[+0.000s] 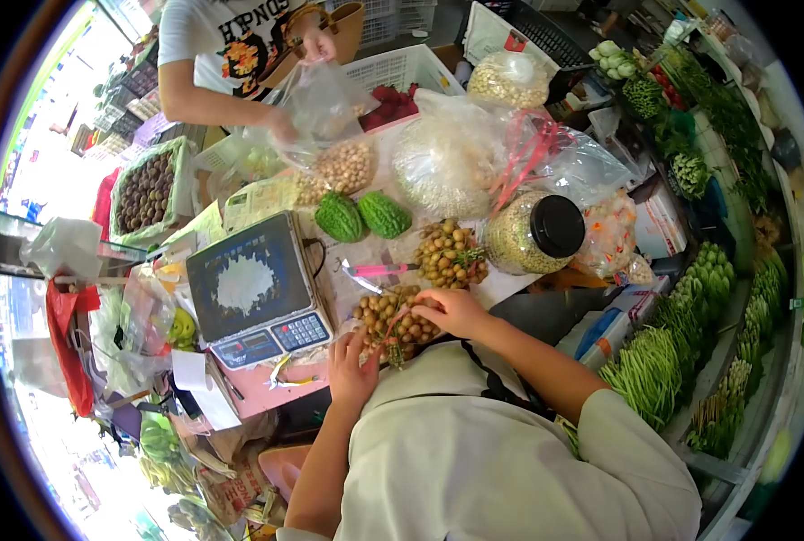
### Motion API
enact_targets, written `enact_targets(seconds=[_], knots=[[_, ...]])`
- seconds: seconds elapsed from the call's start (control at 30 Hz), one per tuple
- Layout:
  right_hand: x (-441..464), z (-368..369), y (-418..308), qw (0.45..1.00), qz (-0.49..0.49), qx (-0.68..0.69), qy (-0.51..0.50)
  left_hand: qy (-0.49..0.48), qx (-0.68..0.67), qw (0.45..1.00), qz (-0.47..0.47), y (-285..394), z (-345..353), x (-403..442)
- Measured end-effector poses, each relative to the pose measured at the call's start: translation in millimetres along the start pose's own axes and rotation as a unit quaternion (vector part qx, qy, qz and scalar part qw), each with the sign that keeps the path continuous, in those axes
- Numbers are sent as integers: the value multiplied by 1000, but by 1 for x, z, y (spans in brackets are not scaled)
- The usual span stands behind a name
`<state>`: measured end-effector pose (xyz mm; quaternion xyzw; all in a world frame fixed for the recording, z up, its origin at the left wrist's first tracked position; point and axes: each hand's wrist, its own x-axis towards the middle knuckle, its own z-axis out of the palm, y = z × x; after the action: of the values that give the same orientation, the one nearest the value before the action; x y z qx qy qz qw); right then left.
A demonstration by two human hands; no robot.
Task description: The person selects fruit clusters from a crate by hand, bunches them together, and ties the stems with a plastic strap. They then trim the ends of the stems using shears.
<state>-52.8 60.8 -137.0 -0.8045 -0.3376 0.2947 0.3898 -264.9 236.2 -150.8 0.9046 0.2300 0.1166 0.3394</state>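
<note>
A bunch of longans (372,311) lies at the table's near edge, right in front of my body. My left hand (353,368) is closed at its near left side, fingers at the stems. Over the bunch's right side, my right hand (454,313) pinches a thin reddish tie (392,326) that runs across the fruit. A second longan bunch (449,254) lies just beyond. Left of it is a pink-handled cutting tool (379,270). Two green bitter melons (362,216) sit farther back.
A digital scale (256,279) stands left, yellow-handled snips (287,375) near it. A black-lidded jar (528,234) and a bulging clear bag (447,158) stand right. Across the table, another person (226,81) handles a clear plastic bag (325,108). Green vegetables (663,361) line the right shelf.
</note>
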Motion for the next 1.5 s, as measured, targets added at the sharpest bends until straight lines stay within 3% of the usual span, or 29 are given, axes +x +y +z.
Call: enact_targets(seconds=[0.03,0.1,0.17,0.4,0.5,0.53,0.57,0.7,0.83,0.9,1.0,1.03,1.07,1.13,1.2,1.23,1.3,1.33,1.37,1.43,1.5], knots=[[-5,-7,4,998,7,56,34,0,-3,1000,6,2,0,4],[-18,-19,16,997,38,43,44,-8,55,986,158,4,0,10],[-29,-20,33,993,59,43,93,-36,47,986,157,-1,8,17],[-58,-8,59,987,126,44,87,-84,22,984,157,10,20,28],[-63,8,70,981,92,70,158,-61,26,981,181,5,24,32],[-64,4,63,978,141,67,139,-47,-2,981,188,9,22,35],[-64,6,64,977,121,76,160,-30,-29,980,195,11,18,39],[-66,10,73,959,110,150,215,13,-30,982,186,34,-23,49],[-56,8,63,958,123,172,193,72,-48,983,160,69,-90,41],[-45,10,43,976,130,101,144,139,-100,978,123,75,-120,25],[-14,42,16,998,-33,35,36,214,-154,964,30,78,-165,-9],[6,66,-10,981,-156,-81,-77,294,-235,925,-46,73,-184,-33],[15,90,-22,959,-210,-145,-125,323,-263,903,-107,77,-201,-40],[37,132,-56,903,-358,-122,-203,394,-391,818,-149,65,-214,-59],[50,169,-100,849,-466,-127,-216,441,-421,775,-168,48,-231,-78],[54,185,-117,842,-475,-124,-224,459,-431,751,-201,50,-241,-82],[58,215,-149,764,-448,-360,-293,487,-327,777,-228,24,-248,-104],[62,243,-140,759,-440,-375,-299,495,-320,774,-229,21,-255,-110],[67,272,-131,753,-433,-391,-304,477,-253,807,-240,19,-262,-114],[66,308,-108,736,-428,-478,-217,456,-163,839,-248,11,-272,-121],[62,312,-108,758,-404,-473,-196,461,-192,821,-276,-2,-274,-131]])
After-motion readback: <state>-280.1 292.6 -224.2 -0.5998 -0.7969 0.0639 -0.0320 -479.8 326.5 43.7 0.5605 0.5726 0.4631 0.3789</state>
